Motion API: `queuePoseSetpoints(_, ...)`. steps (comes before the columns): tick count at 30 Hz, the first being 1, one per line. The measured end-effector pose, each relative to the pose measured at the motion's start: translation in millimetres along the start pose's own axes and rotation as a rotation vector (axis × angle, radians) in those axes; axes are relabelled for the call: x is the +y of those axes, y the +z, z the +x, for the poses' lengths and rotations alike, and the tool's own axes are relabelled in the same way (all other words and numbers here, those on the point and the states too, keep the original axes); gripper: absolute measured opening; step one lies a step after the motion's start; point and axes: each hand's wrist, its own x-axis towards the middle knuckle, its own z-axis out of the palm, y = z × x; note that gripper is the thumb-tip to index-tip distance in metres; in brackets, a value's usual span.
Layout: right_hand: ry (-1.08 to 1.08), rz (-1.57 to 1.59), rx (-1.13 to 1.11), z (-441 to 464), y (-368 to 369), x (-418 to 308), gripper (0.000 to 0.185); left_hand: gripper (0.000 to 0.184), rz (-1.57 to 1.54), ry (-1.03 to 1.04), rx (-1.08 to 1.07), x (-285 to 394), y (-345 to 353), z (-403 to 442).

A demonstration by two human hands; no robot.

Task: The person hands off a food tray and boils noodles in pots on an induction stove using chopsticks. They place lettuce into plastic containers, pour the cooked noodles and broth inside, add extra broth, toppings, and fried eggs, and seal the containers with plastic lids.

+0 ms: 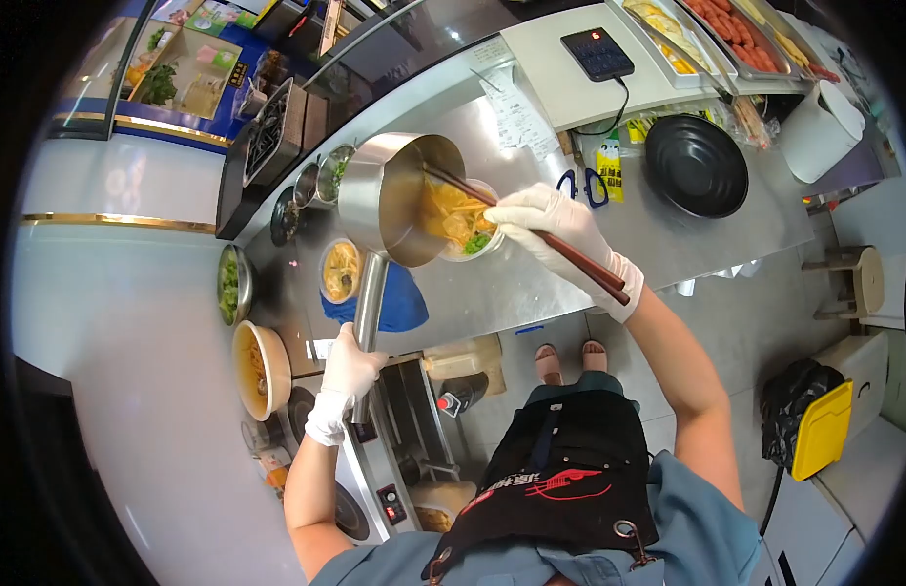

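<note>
Because it is likely front-heavy, steel saucepan point(367, 195), best held by handle point(372, 298) — left hand point(350, 371) wrapped there; chopsticks point(582, 262) — pinched in right hand point(557, 227).

Curled left hand point(352, 369); pinched right hand point(555, 230)

Pot point(367, 200) — smooth, shiny metal. Chopsticks point(582, 260) at pot's mouth: glossy, wood-like. Worktop point(516, 290) beneath pot: sheeny metal. Bowl point(695, 168) right of pot — glossy, ridged.

From here I see white gloves point(348, 371), a blue-grey short-sleeved shirt point(702, 498), a black apron point(560, 439) with red print point(573, 479), and pink sandals point(548, 361).
</note>
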Motion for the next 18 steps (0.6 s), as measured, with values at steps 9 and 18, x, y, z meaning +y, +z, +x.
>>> queuePoseSetpoints(9, 0.151, 0.148, -0.015, -8.5, -6.0, -26.9, 0.023, 0.042, 0.210, 0.078, 0.115, -8.4, 7.9, -8.1)
queuePoseSetpoints(18, 0.235, 0.115, -0.105, -36.4, -43.3, -51.2, 0.021, 0.033, 0.331, 0.175, 0.271, -9.1, 16.7, -14.0)
